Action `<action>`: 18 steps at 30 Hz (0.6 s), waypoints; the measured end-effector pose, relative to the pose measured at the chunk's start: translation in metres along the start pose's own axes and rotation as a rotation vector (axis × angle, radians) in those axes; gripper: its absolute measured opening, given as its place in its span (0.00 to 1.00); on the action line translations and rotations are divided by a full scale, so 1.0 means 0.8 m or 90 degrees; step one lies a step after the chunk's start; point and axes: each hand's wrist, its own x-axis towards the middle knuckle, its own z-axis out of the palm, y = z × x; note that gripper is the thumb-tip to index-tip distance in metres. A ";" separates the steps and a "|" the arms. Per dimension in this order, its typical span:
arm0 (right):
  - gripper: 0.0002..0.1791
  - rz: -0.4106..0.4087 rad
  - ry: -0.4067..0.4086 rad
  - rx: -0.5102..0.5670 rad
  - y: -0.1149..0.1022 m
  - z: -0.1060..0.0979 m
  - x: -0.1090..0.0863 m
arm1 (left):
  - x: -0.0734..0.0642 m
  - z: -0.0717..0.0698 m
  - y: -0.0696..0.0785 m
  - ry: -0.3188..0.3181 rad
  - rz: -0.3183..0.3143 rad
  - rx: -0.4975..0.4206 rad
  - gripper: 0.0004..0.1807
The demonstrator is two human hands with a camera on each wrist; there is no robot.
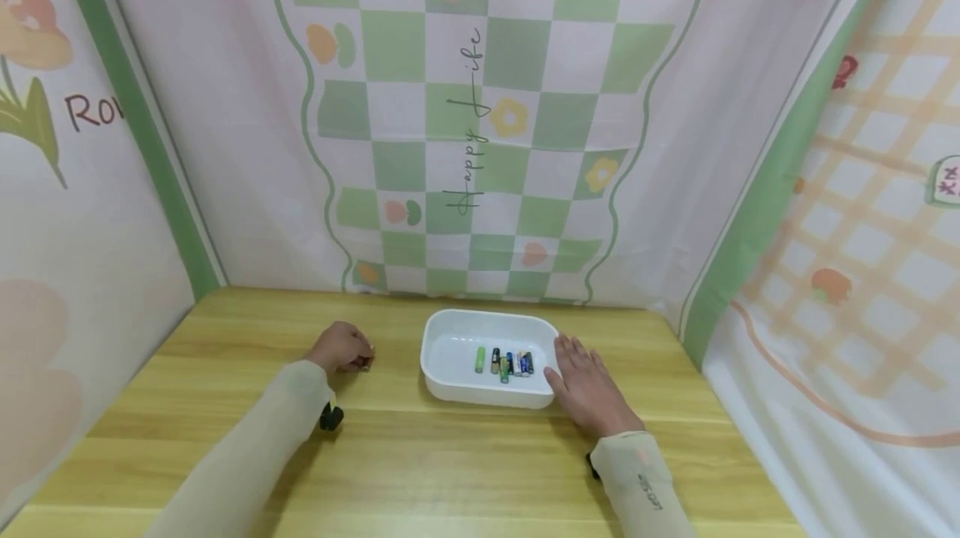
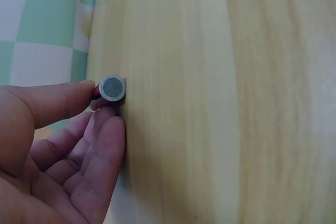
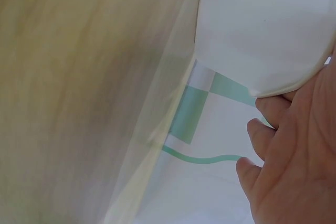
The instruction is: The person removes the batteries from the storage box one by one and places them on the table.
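Note:
My left hand (image 1: 342, 346) is low over the table, left of the white tray (image 1: 442, 392). Between thumb and fingers it pinches a battery (image 2: 112, 88), whose flat grey end faces the left wrist camera. A little red shows on the battery's side; the rest is hidden by the fingers. My right hand (image 1: 592, 388) rests against the tray's right rim with its fingers extended. Inside the tray a light green battery (image 1: 480, 359) lies apart from a cluster of several batteries (image 1: 505, 369) in green, blue, black and white. In the right wrist view, fingertips meet the tray's outer wall (image 3: 262, 30).
The tray stands on a wood-grain table (image 1: 420, 471), toward its far edge. A checked green and white curtain (image 1: 480, 171) hangs behind the table, with printed cloth at the left (image 1: 90, 271) and right (image 1: 825, 288).

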 end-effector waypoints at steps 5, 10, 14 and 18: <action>0.37 -0.003 0.003 -0.009 0.000 -0.001 0.001 | 0.000 0.000 0.000 0.008 -0.011 -0.020 0.06; 0.37 -0.003 0.004 -0.007 0.000 -0.001 0.000 | 0.000 0.000 0.000 0.010 -0.015 -0.012 0.07; 0.37 -0.002 0.007 -0.004 0.000 0.000 0.000 | 0.000 -0.002 0.000 0.010 -0.016 -0.006 0.07; 0.37 -0.002 0.005 -0.012 0.000 0.001 0.001 | -0.003 -0.004 0.001 0.004 -0.013 -0.012 0.07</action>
